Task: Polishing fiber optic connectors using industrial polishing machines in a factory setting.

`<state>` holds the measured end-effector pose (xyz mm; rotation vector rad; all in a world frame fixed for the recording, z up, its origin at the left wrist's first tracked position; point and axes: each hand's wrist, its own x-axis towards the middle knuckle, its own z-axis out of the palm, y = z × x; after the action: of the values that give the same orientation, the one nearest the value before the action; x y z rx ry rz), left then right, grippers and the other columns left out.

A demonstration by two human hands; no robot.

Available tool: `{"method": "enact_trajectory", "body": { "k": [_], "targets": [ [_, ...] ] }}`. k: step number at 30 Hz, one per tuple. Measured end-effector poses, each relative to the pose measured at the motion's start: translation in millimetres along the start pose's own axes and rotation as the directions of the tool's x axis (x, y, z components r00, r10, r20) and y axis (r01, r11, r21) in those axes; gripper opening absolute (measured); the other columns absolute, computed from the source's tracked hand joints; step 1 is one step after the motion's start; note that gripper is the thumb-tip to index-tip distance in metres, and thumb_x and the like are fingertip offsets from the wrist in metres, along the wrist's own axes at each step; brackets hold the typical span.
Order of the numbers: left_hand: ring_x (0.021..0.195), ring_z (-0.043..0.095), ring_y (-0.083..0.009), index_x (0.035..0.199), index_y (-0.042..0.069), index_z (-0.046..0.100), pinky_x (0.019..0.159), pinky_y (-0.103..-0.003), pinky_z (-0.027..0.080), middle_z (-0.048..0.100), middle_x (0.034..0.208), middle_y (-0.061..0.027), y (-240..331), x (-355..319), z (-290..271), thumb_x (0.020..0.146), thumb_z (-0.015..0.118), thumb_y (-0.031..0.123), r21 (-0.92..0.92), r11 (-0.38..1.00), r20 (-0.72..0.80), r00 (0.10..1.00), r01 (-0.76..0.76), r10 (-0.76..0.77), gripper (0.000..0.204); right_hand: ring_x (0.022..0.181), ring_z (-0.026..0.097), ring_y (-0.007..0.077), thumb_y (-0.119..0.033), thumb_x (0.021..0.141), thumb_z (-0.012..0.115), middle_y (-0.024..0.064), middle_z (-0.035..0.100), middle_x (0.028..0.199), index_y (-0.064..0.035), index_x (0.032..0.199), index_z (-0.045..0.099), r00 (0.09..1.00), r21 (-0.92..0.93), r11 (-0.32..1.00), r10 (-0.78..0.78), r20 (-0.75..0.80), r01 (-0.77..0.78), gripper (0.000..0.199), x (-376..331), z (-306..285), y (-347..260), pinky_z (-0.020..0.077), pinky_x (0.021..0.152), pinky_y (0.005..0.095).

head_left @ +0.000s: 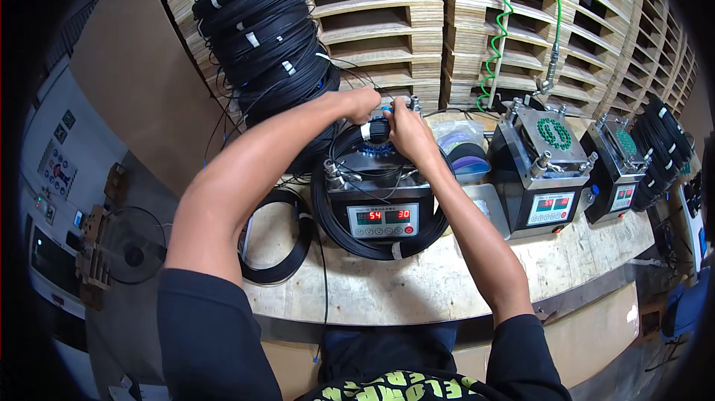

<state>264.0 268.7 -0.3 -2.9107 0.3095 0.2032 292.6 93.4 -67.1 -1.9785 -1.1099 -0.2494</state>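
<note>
A large coil of black cable [341, 233] with white ties hangs around the front of a black polishing machine [342, 200] with a lit red display. My left hand [360, 105] reaches over the machine's far side, its fingers curled closed. Beside it, my right hand [408, 131] is also closed, fingers pinched together at the bundled top of the coil. Whatever lies between the fingers of either hand is too small or hidden to make out. Small blue parts [376, 150] show on the machine's top below the hands, partly covered by the cable.
A tall stack of black cable coils [261, 36] stands behind at left; another coil [277, 276] lies on the wooden table [357, 293]. Discs in plastic [468, 155] sit right of my machine. Two similar machines [538, 170] stand farther right. Wooden pallets [372, 25] rise behind; green air hoses [497, 36] hang there.
</note>
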Motion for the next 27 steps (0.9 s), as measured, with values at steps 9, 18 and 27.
{"method": "enact_trajectory", "body": {
  "k": [9,18,27],
  "targets": [
    [0.073,0.070,-0.0344,0.081,-0.002,0.071,0.068,-0.044,0.053,0.070,0.078,-0.0212,-40,-29,1,0.085,0.072,0.020,-0.344,0.934,0.098,0.993,0.093,-0.062,0.022,0.081,0.063,0.0522,-0.021,0.099,0.056,0.0318,0.065,0.081,0.0036,0.102,0.046,0.999,-0.049,0.999,-0.017,0.048,0.019,0.027,1,7,-12,0.0488,0.071,0.0603],
    [0.079,0.066,-0.0207,0.095,-0.003,0.067,0.074,-0.034,0.050,0.069,0.082,-0.0142,29,-96,44,0.097,0.064,0.026,-0.722,0.685,-0.416,0.731,0.096,-0.541,0.030,0.084,0.061,0.0512,-0.020,0.099,0.057,0.0314,0.064,0.084,0.0037,0.095,0.047,0.992,0.119,0.992,-0.024,-0.122,0.038,0.026,-6,-7,-9,0.0458,0.069,0.0575],
    [0.098,0.053,-0.0303,0.093,0.006,0.070,0.093,-0.041,0.039,0.058,0.097,-0.0134,129,-156,71,0.094,0.067,0.026,-0.755,0.636,-0.580,0.290,0.161,-0.761,0.021,0.095,0.054,0.0344,-0.028,0.093,0.067,0.0186,0.054,0.096,-0.0049,0.099,0.068,0.911,-0.153,0.988,-0.055,-0.409,-0.009,0.023,-75,-33,-63,0.0427,0.080,0.0455]
  ]
}}
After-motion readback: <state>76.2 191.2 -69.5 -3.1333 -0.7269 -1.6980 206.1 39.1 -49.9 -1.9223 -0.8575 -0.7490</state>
